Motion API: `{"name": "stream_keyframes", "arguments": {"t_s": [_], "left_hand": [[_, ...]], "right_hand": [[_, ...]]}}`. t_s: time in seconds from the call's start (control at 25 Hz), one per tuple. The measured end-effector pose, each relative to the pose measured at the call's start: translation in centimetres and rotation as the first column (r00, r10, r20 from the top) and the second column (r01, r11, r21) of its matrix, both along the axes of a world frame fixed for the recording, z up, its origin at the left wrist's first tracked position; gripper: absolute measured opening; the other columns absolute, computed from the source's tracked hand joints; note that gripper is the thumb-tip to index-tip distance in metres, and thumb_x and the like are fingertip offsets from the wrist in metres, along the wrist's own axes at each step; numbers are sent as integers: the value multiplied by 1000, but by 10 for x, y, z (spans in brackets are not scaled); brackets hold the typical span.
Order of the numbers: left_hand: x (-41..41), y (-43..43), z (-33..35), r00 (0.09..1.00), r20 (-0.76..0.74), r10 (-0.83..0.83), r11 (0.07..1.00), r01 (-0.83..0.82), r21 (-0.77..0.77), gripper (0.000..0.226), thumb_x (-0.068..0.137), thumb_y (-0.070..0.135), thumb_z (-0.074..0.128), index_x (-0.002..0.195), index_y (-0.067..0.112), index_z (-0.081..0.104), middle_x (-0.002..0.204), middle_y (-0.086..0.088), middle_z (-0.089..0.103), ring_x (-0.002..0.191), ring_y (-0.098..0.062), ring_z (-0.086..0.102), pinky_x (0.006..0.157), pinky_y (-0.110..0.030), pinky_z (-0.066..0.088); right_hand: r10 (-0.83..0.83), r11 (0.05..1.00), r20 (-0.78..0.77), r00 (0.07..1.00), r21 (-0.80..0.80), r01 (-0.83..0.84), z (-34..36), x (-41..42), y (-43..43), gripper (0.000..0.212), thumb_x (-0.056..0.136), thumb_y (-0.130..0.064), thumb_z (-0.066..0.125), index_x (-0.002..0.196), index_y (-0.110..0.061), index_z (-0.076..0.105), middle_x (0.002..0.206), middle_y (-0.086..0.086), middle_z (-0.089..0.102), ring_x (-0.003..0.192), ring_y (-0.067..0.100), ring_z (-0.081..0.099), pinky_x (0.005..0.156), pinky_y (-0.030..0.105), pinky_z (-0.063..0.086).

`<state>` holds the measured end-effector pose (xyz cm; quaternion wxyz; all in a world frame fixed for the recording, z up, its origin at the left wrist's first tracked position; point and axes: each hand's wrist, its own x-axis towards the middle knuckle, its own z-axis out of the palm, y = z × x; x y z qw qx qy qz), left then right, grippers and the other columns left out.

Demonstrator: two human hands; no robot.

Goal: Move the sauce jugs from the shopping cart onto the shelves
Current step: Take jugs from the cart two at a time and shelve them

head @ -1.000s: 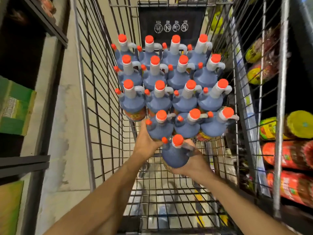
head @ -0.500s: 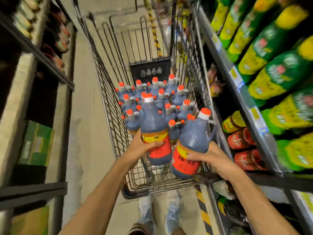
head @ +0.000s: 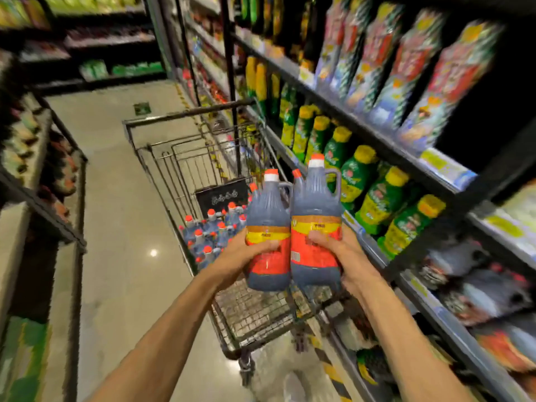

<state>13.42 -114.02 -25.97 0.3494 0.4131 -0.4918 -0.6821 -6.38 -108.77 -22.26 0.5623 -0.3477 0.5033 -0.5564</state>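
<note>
**Two jugs held over the cart, one in each hand**

Both forearms are reaching up from the bottom edge. The left hand (head: 237, 259) is gripping the left jug (head: 268, 210) low on its red and yellow label, with its fingers (head: 269, 245) curling round the front. The right hand (head: 348, 256) is clamped on the right jug (head: 316, 198) in the same way, its fingers (head: 319, 236) wrapping across the label. Both jugs are being held upright in the air with their orange caps up. They are side by side, so close that I cannot tell whether they are touching. The right jug is sitting a little higher, and its handle is facing the shelves (head: 377, 123).

The held jugs are hanging over the near end of the cart (head: 252, 311), toward its right wall. The cart is standing close along the foot of the shelves, on a pale floor (head: 121, 227) that is shining under the lights.

Farther in, the other jugs (head: 214, 227) are crowding the far end of the cart, upright, just in front of a black placard (head: 222, 195) on the end wall. Beyond that, a bar (head: 188, 113) is running across the far rim.

To the right, green bottles (head: 380, 195) with yellow caps are lining the shelf just past the right jug. Tall pouches (head: 417, 65) are filling the level above. Across the aisle, the left racks (head: 43, 216) are carrying goods too blurred to name.
</note>
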Motion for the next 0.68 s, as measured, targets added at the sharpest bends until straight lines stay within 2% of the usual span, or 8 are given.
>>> {"name": "stream_keyframes", "arguments": {"t_s": [0.08,0.24,0.4,0.48,0.56,0.68], "left_hand": [[-7,10,15,999,-46,-27,1000,26,-12,36,71,18,80,103,16,65,93,2,77,84,-15,71,82,-36,58],[-27,32,48,985,-127,-118,993,114,-33,37,76,25,77,109,13,66,100,-6,76,88,-24,72,81,-39,60],[-67,63,86,943,-132,-307,950,296,-96,24,78,18,70,101,12,67,87,-3,77,75,-15,73,66,-28,59],[-92,84,101,894,-109,-434,898,420,-131,34,75,17,77,107,10,67,94,-6,77,80,-17,73,69,-29,59],[-118,114,115,819,-76,-569,817,552,-169,42,71,17,73,112,9,66,97,-6,76,84,-17,72,71,-28,58],[-157,170,130,676,-56,-735,671,713,-202,54,67,10,78,118,4,61,101,-8,75,88,-18,72,72,-29,57]], "right_hand": [[-35,998,-31,999,-60,33,22,-1,17,60,56,-21,87,112,-17,64,100,3,77,88,19,73,78,38,59],[-187,974,8,982,-130,186,54,-8,66,55,64,-12,81,116,-9,63,99,8,76,83,19,73,71,34,59],[-389,912,28,921,-130,389,66,-34,133,43,65,-13,83,105,-14,68,94,8,78,79,21,74,67,33,59],[-479,866,33,877,-146,479,71,-49,169,42,66,-16,78,106,-13,67,90,6,78,76,19,74,63,30,59],[-546,824,26,837,-161,543,76,-65,213,41,70,-16,75,109,-12,66,94,8,78,79,19,74,64,30,59],[-631,763,8,776,-178,622,76,-89,290,53,65,-15,85,114,-11,65,102,12,76,87,24,73,68,32,60]]}}
